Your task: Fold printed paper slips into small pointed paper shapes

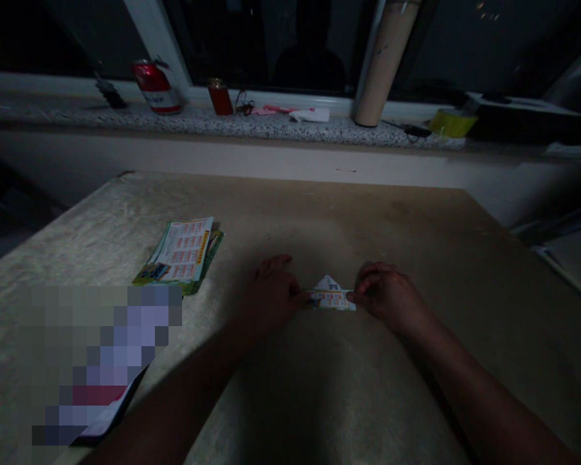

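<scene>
A small folded paper (330, 298) with calendar print lies on the table in front of me, its top a triangle and its lower part a straight strip. My left hand (275, 290) pinches its left end between thumb and fingers. At the opposite end, my right hand (385, 290) grips the corner with thumb and curled fingers. To the left sits a stack of printed calendar cards (181, 252), slightly fanned, apart from both hands.
A phone (109, 416), mostly pixelated, lies at the left of the table (290, 213). On the granite windowsill (184, 126) stand a red can (155, 87), a small red jar (220, 97), a cardboard tube (385, 64) and a yellow tape roll (452, 123).
</scene>
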A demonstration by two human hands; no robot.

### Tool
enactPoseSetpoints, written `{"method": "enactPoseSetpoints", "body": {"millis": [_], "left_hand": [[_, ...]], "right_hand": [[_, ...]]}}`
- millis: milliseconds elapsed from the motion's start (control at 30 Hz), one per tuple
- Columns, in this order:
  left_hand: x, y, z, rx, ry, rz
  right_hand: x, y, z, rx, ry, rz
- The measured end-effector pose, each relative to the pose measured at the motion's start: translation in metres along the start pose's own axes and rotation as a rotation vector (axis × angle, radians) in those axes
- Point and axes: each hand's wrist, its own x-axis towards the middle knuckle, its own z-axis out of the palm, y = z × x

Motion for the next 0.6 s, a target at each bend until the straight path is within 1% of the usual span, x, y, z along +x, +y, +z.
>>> {"method": "enactPoseSetpoints", "body": {"millis": [167, 333, 433, 600], "left_hand": [[0.000, -0.005, 0.000, -0.013, -0.005, 0.010], [-0.001, -0.011, -0.002, -0.032, -0.038, 0.020], [-0.002, -0.009, -0.004, -0.038, -0.045, 0.012], [-0.004, -0.007, -0.003, -0.054, -0.024, 0.007]], "right_hand": [[-0.001, 0.008, -0.005, 0.074, -0.023, -0.041], [-0.002, 0.011, -0.005, 0.117, 0.008, -0.082], [-0.002, 0.008, -0.003, 0.142, 0.026, -0.124], [-0.004, -0.004, 0.001, 0.192, -0.003, -0.179]]}}
